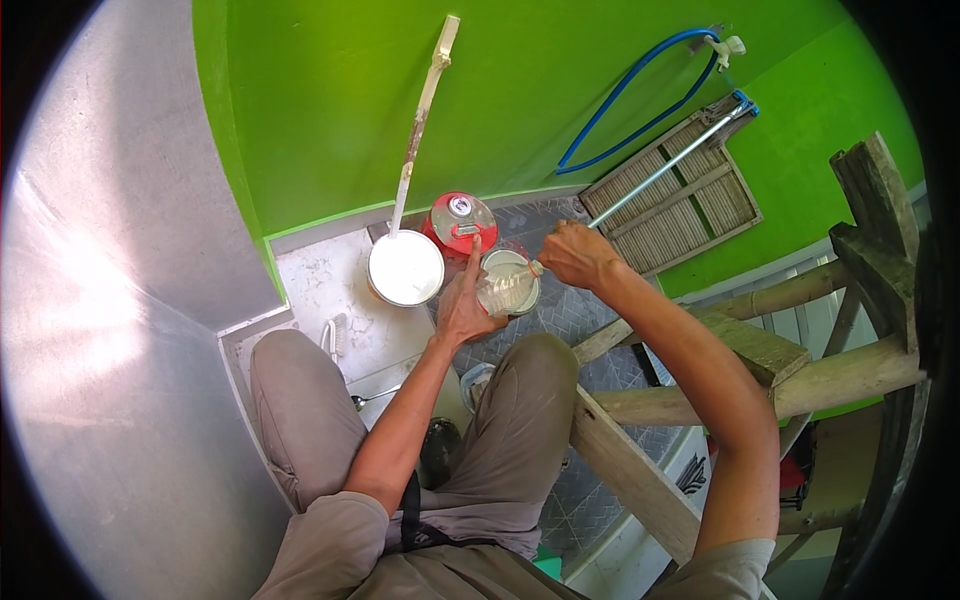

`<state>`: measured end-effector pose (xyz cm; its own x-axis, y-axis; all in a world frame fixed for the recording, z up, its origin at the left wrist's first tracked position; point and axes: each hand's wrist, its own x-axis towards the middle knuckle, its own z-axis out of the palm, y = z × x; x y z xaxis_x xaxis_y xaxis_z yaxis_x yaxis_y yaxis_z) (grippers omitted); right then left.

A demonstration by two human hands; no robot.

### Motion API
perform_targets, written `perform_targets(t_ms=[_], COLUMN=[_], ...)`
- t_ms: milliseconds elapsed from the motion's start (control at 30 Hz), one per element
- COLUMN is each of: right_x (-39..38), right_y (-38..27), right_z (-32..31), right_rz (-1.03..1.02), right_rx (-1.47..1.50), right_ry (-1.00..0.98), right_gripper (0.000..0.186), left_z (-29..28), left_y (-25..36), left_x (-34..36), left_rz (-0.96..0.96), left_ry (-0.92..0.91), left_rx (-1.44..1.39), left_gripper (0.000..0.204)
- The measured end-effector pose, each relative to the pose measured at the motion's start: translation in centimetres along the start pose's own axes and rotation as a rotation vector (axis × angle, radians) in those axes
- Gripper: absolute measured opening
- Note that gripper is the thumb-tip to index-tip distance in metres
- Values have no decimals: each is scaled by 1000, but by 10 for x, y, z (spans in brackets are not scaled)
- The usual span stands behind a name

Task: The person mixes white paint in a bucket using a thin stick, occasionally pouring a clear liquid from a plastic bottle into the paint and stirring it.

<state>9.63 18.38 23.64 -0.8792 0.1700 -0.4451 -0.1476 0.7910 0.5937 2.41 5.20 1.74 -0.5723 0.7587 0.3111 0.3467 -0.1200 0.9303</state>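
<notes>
Left hand (468,305) gripping clear plastic bottle (505,290), tilted over a white-rimmed container (503,259); index finger extended toward the red can (460,225) just beyond. Right hand (580,255) curled closed near the bottle's orange neck; cannot tell whether it grips anything. Left of can: bucket of white liquid (406,268), stick (417,130) standing in it. Green wall (330,110) behind.

1 blue hose (684,36), green wall (330,110), slatted wooden panel (725,200), timber frame (860,372)

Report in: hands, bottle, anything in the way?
Left hand gripping clear plastic bottle, neck rightward. Right hand curled by neck, hold unclear. Red white-capped container close beyond, possible obstruction.
</notes>
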Motion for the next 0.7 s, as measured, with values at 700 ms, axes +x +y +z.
perform_targets(t_ms=[700], right_x=[1], right_y=[-1], right_z=[-2], right_rz=[3], right_rx=[-25], right_ry=[-22], right_gripper=[18], left_z=[2], left_y=[-5], left_x=[0], left_rz=[23], left_ry=[13], left_rx=[-6], left_gripper=[153])
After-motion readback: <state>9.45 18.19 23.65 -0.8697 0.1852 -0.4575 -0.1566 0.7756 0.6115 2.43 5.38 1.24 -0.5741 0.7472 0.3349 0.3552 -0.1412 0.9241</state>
